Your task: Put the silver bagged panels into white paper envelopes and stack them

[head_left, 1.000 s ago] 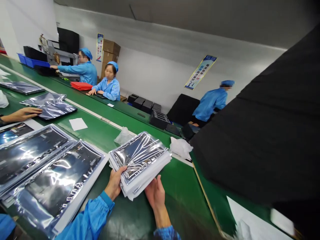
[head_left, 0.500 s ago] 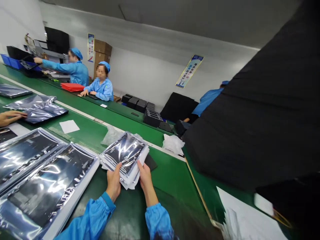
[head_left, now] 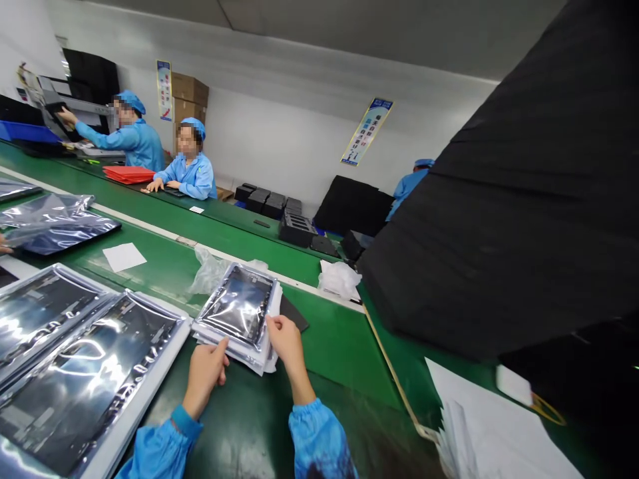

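Stack of bagged panels [head_left: 239,303] lies on green bench [head_left: 339,346], two o'clock from larger panels [head_left: 94,382]. Right hand [head_left: 287,340], at stack's four o'clock, pinches its edge; left hand [head_left: 206,371], at seven, fingers curled, cannot tell whether gripping.

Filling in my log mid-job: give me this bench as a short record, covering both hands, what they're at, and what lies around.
In front: dark rectangular panel in clear shiny plastic, atop white sheets
Left hand: fingers curled by the panel's near edge; contact unclear
Right hand: fingertips at its right edge
Left side: large dark panels in shiny clear plastic
Far side: crumpled translucent plastic bag
Partly hidden: flat dark-grey piece
Surface: smooth green worktop
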A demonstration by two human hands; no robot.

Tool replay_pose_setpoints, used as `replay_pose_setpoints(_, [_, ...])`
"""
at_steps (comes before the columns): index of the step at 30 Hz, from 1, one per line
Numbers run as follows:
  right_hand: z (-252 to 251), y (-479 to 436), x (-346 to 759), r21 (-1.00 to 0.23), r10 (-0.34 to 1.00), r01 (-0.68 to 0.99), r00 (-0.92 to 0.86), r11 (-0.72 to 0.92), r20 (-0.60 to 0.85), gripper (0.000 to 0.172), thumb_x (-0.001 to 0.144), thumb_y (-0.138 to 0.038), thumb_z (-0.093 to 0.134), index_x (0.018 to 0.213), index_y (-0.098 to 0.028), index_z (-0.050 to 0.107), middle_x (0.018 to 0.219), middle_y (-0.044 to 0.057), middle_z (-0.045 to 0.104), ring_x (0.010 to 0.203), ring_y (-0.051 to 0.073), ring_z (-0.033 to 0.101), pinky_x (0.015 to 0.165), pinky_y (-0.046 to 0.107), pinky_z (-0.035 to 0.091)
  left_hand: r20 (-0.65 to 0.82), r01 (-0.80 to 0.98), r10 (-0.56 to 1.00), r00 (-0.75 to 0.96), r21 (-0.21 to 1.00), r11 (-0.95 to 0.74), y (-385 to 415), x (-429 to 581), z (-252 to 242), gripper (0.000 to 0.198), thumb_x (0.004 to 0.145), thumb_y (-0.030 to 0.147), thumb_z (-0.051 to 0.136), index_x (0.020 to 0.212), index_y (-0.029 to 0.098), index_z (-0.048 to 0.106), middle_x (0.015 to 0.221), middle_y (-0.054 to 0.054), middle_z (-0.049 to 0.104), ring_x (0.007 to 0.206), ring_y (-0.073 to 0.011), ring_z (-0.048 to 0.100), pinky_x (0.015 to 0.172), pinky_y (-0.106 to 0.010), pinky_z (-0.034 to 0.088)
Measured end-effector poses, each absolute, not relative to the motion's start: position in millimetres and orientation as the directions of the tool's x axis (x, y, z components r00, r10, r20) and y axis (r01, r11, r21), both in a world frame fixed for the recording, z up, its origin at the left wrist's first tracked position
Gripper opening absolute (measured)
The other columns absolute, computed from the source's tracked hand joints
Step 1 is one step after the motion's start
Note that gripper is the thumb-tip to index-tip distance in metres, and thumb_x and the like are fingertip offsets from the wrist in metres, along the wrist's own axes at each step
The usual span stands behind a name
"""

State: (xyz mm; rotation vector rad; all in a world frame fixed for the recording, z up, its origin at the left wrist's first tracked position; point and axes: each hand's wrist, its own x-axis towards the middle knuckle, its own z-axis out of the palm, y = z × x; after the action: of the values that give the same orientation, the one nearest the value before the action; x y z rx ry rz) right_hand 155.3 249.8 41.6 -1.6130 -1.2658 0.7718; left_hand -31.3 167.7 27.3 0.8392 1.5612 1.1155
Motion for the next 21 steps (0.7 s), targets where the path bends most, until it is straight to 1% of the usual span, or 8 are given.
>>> replay_pose_setpoints(1, [42.1,250.0,153.9,-0.919,0.966,0.389,0.257,-0.073,0.032,0.022,0.072,-0.046,0.074,0.068,-0.025,0.068,0.061,0.002,0.071,0.066,0.023,0.067,0.070,0.035,0.050,-0.283,0.060,0.917,-0.281,0.948,0.311,165.0,-31.2,28.2,0.056,0.085,0.063,0.059,0.045,0.024,0.050,0.030,0.001,0.045,0.033,-0.0171,0.047,0.046,-0.030,0.037])
replay_pose_setpoints(3, [42.4,251.7,151.3,-0.919,0.971,0.376,0.237,-0.117,-0.027,0.023,0.071,-0.046,0.076,0.067,-0.025,0.067,0.055,0.000,0.068,0.062,0.022,0.067,0.063,0.032,0.049,-0.166,0.194,0.932,-0.321,0.952,0.236,160.6,-28.1,30.5,0.052,0.088,0.057,0.055,0.048,0.025,0.044,0.036,0.003,0.044,0.041,-0.0174,0.050,0.053,-0.029,0.035])
replay_pose_setpoints(7, [47.9,256.2,149.2,-0.928,0.971,0.316,0.191,-0.197,-0.142,0.030,0.073,-0.050,0.076,0.066,-0.022,0.067,0.052,0.000,0.066,0.055,0.019,0.064,0.052,0.028,0.046,-0.009,0.362,0.943,-0.333,0.922,0.137,157.6,-22.0,32.3,0.018,0.084,0.044,0.061,0.081,0.027,0.056,0.054,0.005,0.056,0.060,-0.0215,0.060,0.062,-0.030,0.030])
replay_pose_setpoints(9, [53.9,257.3,148.8,-0.934,0.970,0.279,0.157,-0.225,-0.187,0.034,0.074,-0.051,0.076,0.065,-0.020,0.067,0.056,0.002,0.067,0.054,0.017,0.063,0.050,0.027,0.045,0.003,0.393,0.953,-0.303,0.912,0.123,159.3,-22.5,29.6,0.020,0.084,0.043,0.061,0.095,0.028,0.054,0.054,0.006,0.059,0.060,-0.0232,0.061,0.061,-0.030,0.030])
replay_pose_setpoints(12, [63.6,258.0,148.4,-0.941,0.968,0.232,0.114,-0.246,-0.225,0.037,0.075,-0.053,0.075,0.065,-0.018,0.067,0.061,0.004,0.069,0.052,0.014,0.061,0.047,0.025,0.042,-0.002,0.402,0.965,-0.261,0.909,0.111,163.2,-25.4,22.9,0.022,0.087,0.048,0.056,0.095,0.029,0.048,0.049,0.008,0.057,0.058,-0.0244,0.063,0.061,-0.030,0.033])
replay_pose_setpoints(14, [68.4,258.1,147.0,-0.945,0.970,0.223,0.102,-0.239,-0.221,0.040,0.074,-0.055,0.075,0.063,-0.018,0.066,0.056,0.002,0.065,0.049,0.013,0.057,0.045,0.025,0.039,-0.005,0.403,0.969,-0.248,0.909,0.108,165.1,-26.7,19.0,0.024,0.088,0.052,0.053,0.093,0.030,0.045,0.047,0.009,0.057,0.056,-0.0246,0.064,0.060,-0.030,0.035])
replay_pose_setpoints(17, [71.1,258.6,140.5,-0.958,0.980,0.225,0.127,-0.180,-0.154,0.043,0.070,-0.061,0.076,0.063,-0.021,0.062,0.048,-0.004,0.057,0.048,0.012,0.051,0.046,0.025,0.036,-0.006,0.413,0.970,-0.243,0.904,0.109,166.4,-26.6,15.9,0.026,0.088,0.055,0.051,0.090,0.030,0.044,0.047,0.009,0.059,0.055,-0.0247,0.065,0.060,-0.031,0.036])
replay_pose_setpoints(21, [66.9,262.2,125.9,-0.967,0.981,0.229,0.183,-0.112,-0.070,0.045,0.070,-0.066,0.073,0.069,-0.024,0.059,0.052,-0.007,0.057,0.053,0.014,0.053,0.052,0.027,0.040,-0.007,0.439,0.971,-0.238,0.891,0.114,167.1,-26.3,14.8,0.024,0.089,0.054,0.051,0.090,0.031,0.046,0.049,0.008,0.061,0.058,-0.0252,0.067,0.060,-0.031,0.037])
